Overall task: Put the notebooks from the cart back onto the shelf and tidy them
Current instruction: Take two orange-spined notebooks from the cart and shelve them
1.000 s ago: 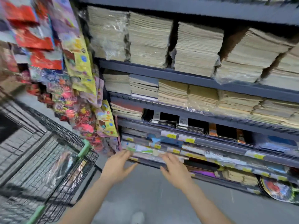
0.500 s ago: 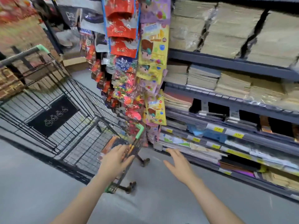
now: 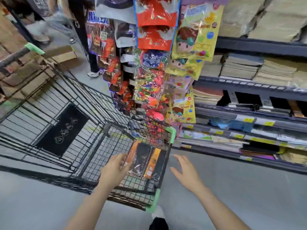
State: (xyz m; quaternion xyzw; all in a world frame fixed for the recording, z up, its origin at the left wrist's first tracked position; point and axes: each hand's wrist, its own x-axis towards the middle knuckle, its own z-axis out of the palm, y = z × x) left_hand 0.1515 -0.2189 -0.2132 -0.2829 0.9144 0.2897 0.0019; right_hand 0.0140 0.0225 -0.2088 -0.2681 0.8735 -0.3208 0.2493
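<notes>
A black wire cart (image 3: pixel 69 103) with green corner guards stands to my left. In its near corner lie black-and-orange notebooks (image 3: pixel 146 161) wrapped in clear plastic. My left hand (image 3: pixel 114 168) is inside the cart, its fingers closing on the left edge of the notebook pack. My right hand (image 3: pixel 186 170) hovers outside the cart's right rim, fingers spread, holding nothing. The grey shelf (image 3: pixel 249 125) with stacks of notebooks and yellow price tags runs along the right.
Hanging bags of toys and stickers (image 3: pixel 152 77) cover the shelf end between cart and shelf. Cardboard boxes (image 3: pixel 63 57) sit on the floor beyond the cart. Another person's legs and shoes (image 3: pixel 94 70) stand further down the aisle. My own foot (image 3: pixel 157 218) shows below.
My view swung left from the shelf to the cart. Both hands left the lower shelf; the left reached into the cart and onto the notebooks, the right followed beside the cart.
</notes>
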